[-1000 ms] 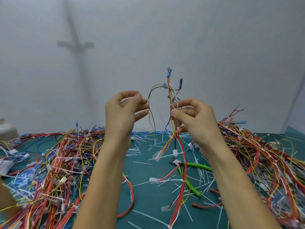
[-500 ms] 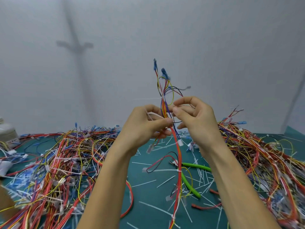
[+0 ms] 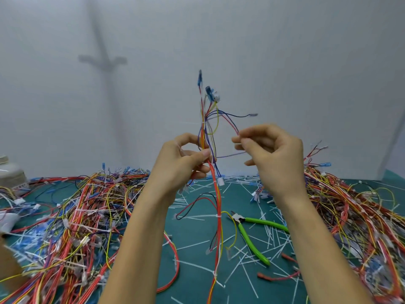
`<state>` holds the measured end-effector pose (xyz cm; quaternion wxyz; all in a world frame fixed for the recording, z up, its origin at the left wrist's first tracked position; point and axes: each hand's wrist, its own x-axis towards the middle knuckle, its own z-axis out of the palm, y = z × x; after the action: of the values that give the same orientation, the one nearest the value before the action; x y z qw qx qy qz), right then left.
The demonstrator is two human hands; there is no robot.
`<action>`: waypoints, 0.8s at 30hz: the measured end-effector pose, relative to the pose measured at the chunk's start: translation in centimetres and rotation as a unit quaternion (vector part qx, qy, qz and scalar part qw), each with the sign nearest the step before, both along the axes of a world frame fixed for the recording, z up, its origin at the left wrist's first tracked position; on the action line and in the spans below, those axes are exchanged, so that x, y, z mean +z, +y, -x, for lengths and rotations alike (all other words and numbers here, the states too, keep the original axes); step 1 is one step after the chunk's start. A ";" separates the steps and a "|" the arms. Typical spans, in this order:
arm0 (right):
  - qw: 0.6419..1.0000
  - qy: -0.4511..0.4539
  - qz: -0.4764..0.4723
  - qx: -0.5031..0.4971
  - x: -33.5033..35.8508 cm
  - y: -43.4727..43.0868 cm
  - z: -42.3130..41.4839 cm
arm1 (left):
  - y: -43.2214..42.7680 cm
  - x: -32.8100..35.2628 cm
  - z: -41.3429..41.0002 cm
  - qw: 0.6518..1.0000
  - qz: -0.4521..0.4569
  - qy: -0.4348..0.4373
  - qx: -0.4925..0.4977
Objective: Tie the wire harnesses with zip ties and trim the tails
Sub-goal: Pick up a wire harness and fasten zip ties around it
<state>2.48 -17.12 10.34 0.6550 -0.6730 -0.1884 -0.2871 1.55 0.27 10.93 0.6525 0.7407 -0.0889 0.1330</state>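
Note:
I hold a wire harness (image 3: 215, 194) upright above the green mat; its red, orange and yellow wires hang down to the mat and blue connectors stick up at the top. My left hand (image 3: 182, 161) grips the bundle between thumb and fingers, with a white zip tie against its fingers. To the right of the bundle, my right hand (image 3: 271, 154) pinches a thin wire that loops out of the harness. A zip tie (image 3: 202, 122) with an untrimmed tail sits around the bundle above my left hand. Green-handled cutters (image 3: 254, 235) lie on the mat below my right forearm.
A big tangle of harnesses (image 3: 76, 216) covers the left of the mat (image 3: 192, 238), another heap (image 3: 350, 216) the right. Cut white zip-tie tails litter the mat. A white container (image 3: 11, 174) stands at far left. A white wall rises behind.
My right hand has left the bundle and moved right, drawing out a thin wire. My left hand now grips the bundle alone. The view has shifted slightly.

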 end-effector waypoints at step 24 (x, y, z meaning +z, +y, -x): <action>0.983 0.130 -0.122 0.033 0.2 -0.7 0.1 | 0.4 0.5 0.1 0.996 0.074 -0.047 0.033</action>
<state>2.38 -17.83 10.51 0.7602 -0.6132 -0.0872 -0.1958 1.47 0.71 11.42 0.6960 0.6858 -0.0848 0.1951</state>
